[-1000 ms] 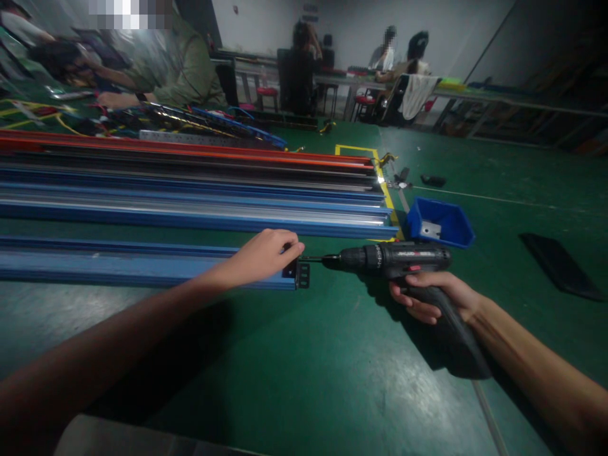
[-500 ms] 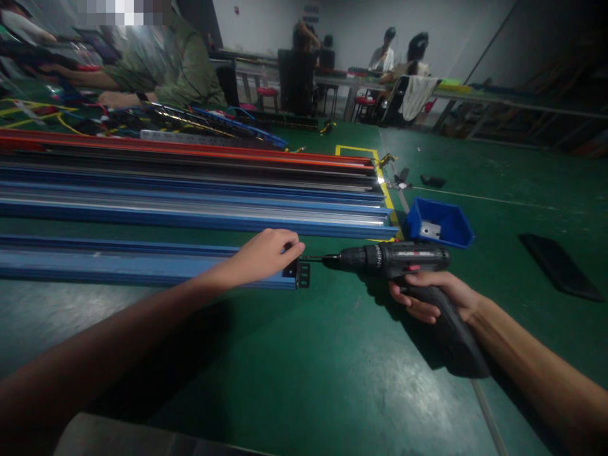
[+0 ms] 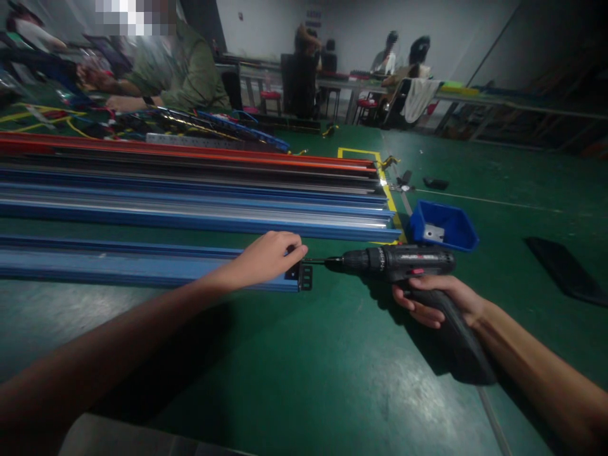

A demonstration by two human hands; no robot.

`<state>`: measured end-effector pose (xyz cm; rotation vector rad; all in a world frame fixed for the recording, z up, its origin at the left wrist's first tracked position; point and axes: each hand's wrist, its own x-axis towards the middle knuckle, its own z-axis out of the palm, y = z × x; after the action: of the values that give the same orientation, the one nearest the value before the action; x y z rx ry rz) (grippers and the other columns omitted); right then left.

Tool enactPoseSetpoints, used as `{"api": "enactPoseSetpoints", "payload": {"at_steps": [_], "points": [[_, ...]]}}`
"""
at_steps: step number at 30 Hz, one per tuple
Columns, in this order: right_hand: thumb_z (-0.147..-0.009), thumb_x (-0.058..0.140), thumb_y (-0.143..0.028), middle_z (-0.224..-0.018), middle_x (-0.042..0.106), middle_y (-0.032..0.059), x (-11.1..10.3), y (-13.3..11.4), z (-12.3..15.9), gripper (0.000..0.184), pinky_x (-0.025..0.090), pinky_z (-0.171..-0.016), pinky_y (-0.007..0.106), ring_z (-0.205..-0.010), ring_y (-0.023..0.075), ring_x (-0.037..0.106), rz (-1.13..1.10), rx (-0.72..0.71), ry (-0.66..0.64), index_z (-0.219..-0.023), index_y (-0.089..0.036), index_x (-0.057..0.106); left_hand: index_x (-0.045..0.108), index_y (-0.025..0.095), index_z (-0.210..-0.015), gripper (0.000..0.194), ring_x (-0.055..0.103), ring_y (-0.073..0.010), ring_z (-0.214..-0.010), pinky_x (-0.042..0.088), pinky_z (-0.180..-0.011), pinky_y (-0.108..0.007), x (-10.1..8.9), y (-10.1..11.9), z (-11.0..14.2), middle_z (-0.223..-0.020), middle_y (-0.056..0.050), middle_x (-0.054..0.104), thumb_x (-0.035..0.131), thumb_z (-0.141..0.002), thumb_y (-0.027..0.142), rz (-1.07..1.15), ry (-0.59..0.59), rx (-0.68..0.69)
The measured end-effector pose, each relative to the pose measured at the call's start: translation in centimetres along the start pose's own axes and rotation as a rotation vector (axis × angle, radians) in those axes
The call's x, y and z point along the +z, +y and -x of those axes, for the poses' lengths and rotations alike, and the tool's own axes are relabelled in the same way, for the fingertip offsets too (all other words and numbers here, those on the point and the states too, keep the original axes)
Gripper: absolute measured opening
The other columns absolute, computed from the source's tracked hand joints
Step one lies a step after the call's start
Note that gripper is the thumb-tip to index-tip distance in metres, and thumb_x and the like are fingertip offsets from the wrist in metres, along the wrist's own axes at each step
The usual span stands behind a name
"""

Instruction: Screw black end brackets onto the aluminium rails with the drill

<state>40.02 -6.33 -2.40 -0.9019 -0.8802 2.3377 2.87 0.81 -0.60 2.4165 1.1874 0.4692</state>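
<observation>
The drill (image 3: pixel 403 259) is black, with pale lettering along its body and a red switch (image 3: pixel 417 272). Left of the drill, the nearest rail (image 3: pixel 142 266) is blue, its end bracket (image 3: pixel 307 277) black. Farther beyond the drill come blue rails (image 3: pixel 237 221), black rails (image 3: pixel 237 172), an orange rail (image 3: pixel 237 154) and yellow tape (image 3: pixel 358 152). Just behind the drill, a blue bin (image 3: pixel 463 233) contains a silver-grey metal piece (image 3: pixel 433 233). The surface (image 3: pixel 308 354) around the drill is green.

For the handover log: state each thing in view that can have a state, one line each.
Near blue rail: lying flat, apart from the other rails.
Left hand: over that rail's end.
Black bracket: against that end.
Power drill: held, bit pointing toward that end; running or not, unclear.
Right hand: closed around the drill's handle.
Blue bin: open, holding a silvery piece.
</observation>
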Motion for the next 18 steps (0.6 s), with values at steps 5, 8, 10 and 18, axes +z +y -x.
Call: {"api": "enactPoseSetpoints", "payload": {"at_steps": [5, 8, 10, 18], "points": [[-0.095, 0.061, -0.029, -0.079, 0.066, 0.0091, -0.12, 0.14, 0.05, 0.029, 0.053, -0.044, 0.018, -0.040, 0.0039, 0.052, -0.005, -0.016, -0.006, -0.098, -0.003, 0.073, 0.064, 0.017, -0.077, 0.037, 0.054, -0.0142, -0.071, 0.033, -0.067, -0.028, 0.01, -0.04, 0.05, -0.078, -0.002, 0.066, 0.047, -0.100, 0.040, 0.005, 0.006, -0.001], [-0.095, 0.062, -0.029, -0.079, 0.066, 0.0085, -0.13, 0.11, 0.07, 0.028, 0.053, -0.045, 0.018, -0.041, 0.0040, 0.053, -0.007, -0.014, -0.009, -0.098, -0.003, 0.072, 0.063, 0.017, -0.076, 0.037, 0.054, -0.0140, -0.070, 0.033, -0.066, -0.028, 0.01, -0.03, 0.05, -0.077, -0.002, 0.065, 0.046, -0.100, 0.040, 0.007, 0.008, 0.004], [-0.094, 0.064, -0.028, -0.079, 0.066, 0.0078, -0.07, 0.03, 0.11, 0.027, 0.053, -0.045, 0.018, -0.041, 0.0039, 0.052, -0.009, -0.006, -0.005, -0.097, -0.003, 0.071, 0.063, 0.017, -0.076, 0.038, 0.054, -0.0140, -0.070, 0.033, -0.066, -0.028, 0.02, -0.03, 0.04, -0.077, -0.001, 0.065, 0.046, -0.101, 0.040, 0.006, 0.011, 0.006], [-0.092, 0.067, -0.028, -0.076, 0.065, 0.0049, 0.17, -0.26, 0.24, 0.023, 0.053, -0.045, 0.017, -0.041, 0.0030, 0.051, 0.003, 0.026, 0.016, -0.095, -0.006, 0.072, 0.064, 0.017, -0.077, 0.037, 0.055, -0.0143, -0.071, 0.034, -0.067, -0.028, 0.01, -0.06, 0.09, -0.078, -0.002, 0.065, 0.046, -0.101, 0.040, -0.005, 0.012, 0.010]]}}
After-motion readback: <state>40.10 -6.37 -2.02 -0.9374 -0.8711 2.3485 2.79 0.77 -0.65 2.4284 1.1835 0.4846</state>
